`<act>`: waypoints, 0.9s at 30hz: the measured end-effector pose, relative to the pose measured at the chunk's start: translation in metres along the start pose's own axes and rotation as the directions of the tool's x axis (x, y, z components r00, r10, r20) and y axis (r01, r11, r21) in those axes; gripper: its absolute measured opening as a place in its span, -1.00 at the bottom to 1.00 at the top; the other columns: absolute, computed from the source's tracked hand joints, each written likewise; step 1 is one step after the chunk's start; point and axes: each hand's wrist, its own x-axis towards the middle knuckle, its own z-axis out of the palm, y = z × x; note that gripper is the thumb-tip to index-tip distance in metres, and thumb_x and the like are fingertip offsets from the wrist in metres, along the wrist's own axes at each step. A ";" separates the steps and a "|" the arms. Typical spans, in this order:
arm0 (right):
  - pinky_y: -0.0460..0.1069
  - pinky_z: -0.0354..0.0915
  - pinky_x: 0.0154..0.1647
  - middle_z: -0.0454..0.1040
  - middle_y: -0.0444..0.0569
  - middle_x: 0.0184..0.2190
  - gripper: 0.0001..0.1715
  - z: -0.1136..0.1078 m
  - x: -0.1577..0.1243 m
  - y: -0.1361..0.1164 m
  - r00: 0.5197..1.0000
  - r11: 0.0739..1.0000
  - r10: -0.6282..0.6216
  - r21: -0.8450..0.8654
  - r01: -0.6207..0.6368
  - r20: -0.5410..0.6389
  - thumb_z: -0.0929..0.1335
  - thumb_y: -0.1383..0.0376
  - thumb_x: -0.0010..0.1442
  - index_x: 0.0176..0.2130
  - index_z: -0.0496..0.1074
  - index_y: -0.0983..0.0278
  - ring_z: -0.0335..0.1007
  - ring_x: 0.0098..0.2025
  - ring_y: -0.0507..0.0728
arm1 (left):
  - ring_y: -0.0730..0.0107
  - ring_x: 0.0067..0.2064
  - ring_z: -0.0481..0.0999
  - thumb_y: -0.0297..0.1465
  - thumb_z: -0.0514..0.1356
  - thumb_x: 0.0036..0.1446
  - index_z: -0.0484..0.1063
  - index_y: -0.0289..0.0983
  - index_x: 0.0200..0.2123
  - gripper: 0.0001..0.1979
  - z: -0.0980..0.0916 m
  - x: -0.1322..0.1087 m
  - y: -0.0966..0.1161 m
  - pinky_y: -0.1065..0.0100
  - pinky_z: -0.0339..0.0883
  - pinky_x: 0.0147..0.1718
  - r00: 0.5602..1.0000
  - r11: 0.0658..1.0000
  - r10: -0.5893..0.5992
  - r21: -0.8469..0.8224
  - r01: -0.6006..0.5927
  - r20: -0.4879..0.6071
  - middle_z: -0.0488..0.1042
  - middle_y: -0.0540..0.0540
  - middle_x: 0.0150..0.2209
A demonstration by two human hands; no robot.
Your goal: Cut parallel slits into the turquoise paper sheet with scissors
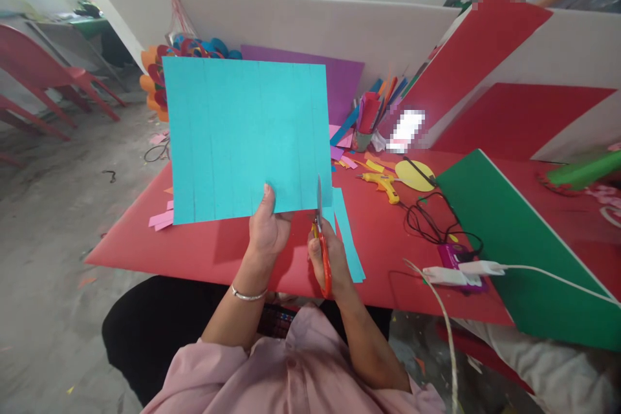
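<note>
A large turquoise sheet, ruled with faint upright lines, is held up by my left hand. The thumb lies on its front near the lower edge; the other fingers are mostly hidden behind it. My right hand grips orange-handled scissors. Their blades point upward at the sheet's lower right, where a narrow strip along the right edge is partly cut. Cut turquoise strips lie on the red tabletop just right of the scissors.
Right of me lie a yellow glue gun, a yellow paper oval, black cables and a purple power strip with white plugs. A green board covers the right side. Behind stand a cup of paper strips and a purple sheet.
</note>
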 end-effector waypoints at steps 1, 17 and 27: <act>-0.04 0.23 -0.51 0.32 -0.19 -0.47 -0.33 0.000 0.001 0.000 1.000 1.000 -0.006 0.005 0.006 0.004 0.24 -0.20 0.46 0.21 0.38 0.23 0.25 -0.50 0.07 | -0.06 0.50 0.27 -0.15 0.31 0.37 0.58 -0.23 0.19 -0.57 -0.001 0.000 0.000 -0.05 0.32 0.40 1.000 1.000 -0.002 0.004 0.002 0.004 0.57 -0.27 0.27; -0.04 0.30 -0.55 0.30 -0.20 -0.50 -0.23 0.004 -0.001 0.010 0.999 0.999 0.016 0.038 -0.015 -0.033 0.23 -0.29 0.43 0.24 0.43 0.21 0.28 -0.54 0.07 | -0.11 0.38 0.46 -0.11 0.33 0.34 0.58 -0.26 0.16 -0.54 -0.005 -0.001 -0.001 -0.05 0.43 0.30 1.000 0.999 -0.028 0.028 0.028 0.004 0.62 -0.30 0.21; -0.06 0.26 -0.59 0.29 -0.21 -0.54 -0.23 0.005 -0.002 0.009 0.998 0.997 0.036 0.065 -0.033 -0.051 0.24 -0.31 0.41 0.19 0.48 0.20 0.25 -0.57 0.07 | -0.11 0.38 0.46 -0.16 0.30 0.38 0.61 -0.27 0.09 -0.63 -0.003 -0.002 -0.001 -0.06 0.42 0.31 0.999 0.999 -0.039 0.000 0.039 -0.017 0.62 -0.30 0.20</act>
